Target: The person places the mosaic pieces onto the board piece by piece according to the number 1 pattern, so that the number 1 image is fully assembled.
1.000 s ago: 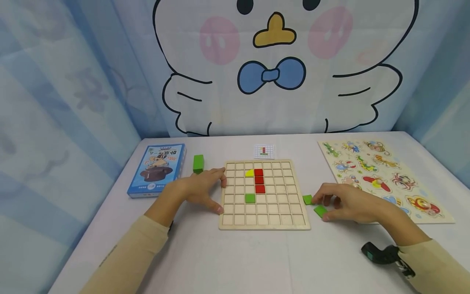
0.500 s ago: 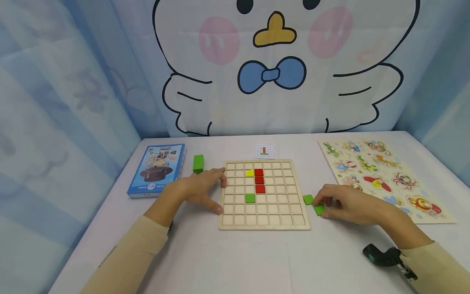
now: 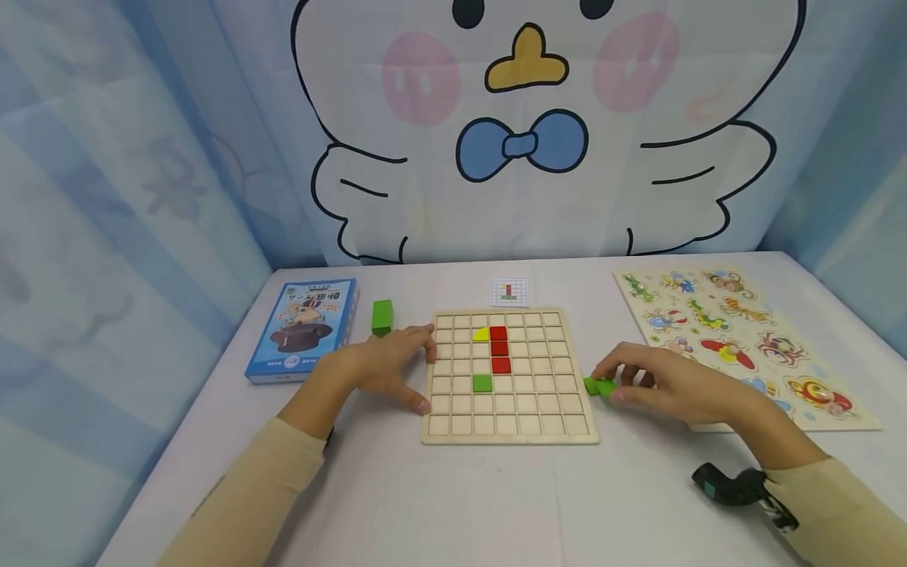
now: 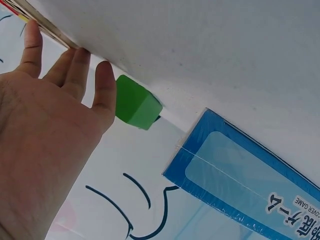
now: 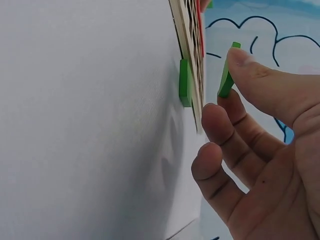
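In the head view my right hand (image 3: 659, 383) is just beyond the right edge of the wooden grid board (image 3: 510, 438). Its thumb and fingers pinch a green square tile (image 5: 227, 75), raised above the table in the right wrist view. A second green tile (image 5: 185, 82) lies on the table against the board's edge. My left hand (image 3: 388, 367) rests at the board's left side, fingers spread, fingertips and thumb touching the frame. On the grid are a yellow piece (image 3: 481, 335), a column of three red squares (image 3: 499, 348) and one green square (image 3: 483, 383).
Behind my left hand stands a green block (image 3: 382, 316), with a blue game box (image 3: 301, 335) to its left. A small pattern card (image 3: 509, 293) lies beyond the board. On the right is a flat board with animal pictures (image 3: 697, 335). A printed curtain (image 3: 524, 213) hangs behind the table.
My right hand has picked up the nearer green tile and moved it left and up, toward the other tile and the board. The left hand has stayed at the board's left edge.
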The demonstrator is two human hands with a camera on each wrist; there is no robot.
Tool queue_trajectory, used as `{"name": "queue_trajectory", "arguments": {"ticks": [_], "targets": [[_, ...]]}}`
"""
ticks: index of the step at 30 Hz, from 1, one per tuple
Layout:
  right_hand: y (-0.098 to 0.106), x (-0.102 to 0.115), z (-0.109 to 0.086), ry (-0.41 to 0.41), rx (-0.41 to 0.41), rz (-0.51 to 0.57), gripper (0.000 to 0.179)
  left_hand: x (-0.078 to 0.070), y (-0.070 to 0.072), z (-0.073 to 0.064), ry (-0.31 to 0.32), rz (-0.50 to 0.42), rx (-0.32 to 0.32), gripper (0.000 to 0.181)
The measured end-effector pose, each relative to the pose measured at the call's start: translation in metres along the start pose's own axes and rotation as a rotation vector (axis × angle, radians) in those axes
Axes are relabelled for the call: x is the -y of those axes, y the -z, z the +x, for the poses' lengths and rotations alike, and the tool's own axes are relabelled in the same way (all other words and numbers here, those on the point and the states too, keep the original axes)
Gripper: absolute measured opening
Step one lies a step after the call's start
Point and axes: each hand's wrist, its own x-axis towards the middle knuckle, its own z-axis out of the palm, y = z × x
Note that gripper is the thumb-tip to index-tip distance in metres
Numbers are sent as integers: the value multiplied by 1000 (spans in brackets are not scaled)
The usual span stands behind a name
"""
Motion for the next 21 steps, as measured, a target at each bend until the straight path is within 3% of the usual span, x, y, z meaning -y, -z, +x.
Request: {"name": "queue_trajectory", "arguments": {"ticks": [21], "targets": [[-8, 26, 39, 72, 11, 54, 28, 1, 0, -1, -6, -11, -5, 63]]}}
